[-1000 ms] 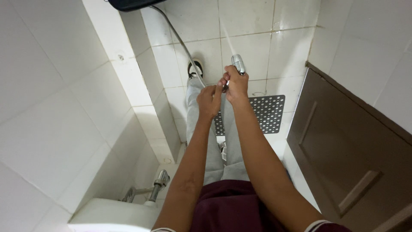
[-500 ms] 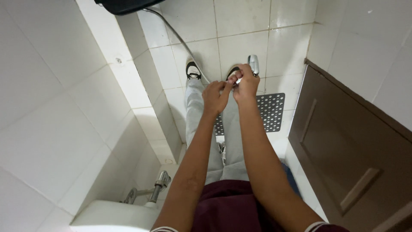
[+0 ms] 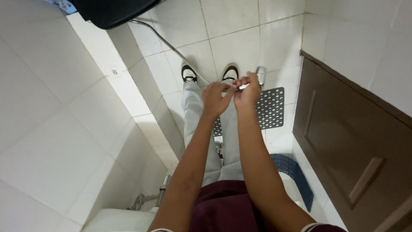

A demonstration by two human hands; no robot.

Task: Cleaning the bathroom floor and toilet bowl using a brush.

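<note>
Your right hand (image 3: 248,91) is closed around the neck of a chrome spray head (image 3: 260,75), whose rounded end stands up just past the knuckles on the far right side. Your left hand (image 3: 216,98) meets it from the left, fingers curled and pinched at the same spot; what lies between those fingertips is too small to make out. Both hands sit together above your knees, over the far part of the scene. A thin metal hose (image 3: 167,42) runs from the hands away to the far left, up toward a dark object (image 3: 112,10) at the top edge. Below the hands are your grey trousers (image 3: 195,124) and two black-and-white shoes (image 3: 188,73) on the white tiled floor (image 3: 240,25). A dark perforated mat (image 3: 271,108) lies just right of the legs, near the brown door (image 3: 343,141) on the right. A white tiled wall (image 3: 56,129) fills the left, with chrome pipe fittings (image 3: 150,198) at its near foot.
</note>
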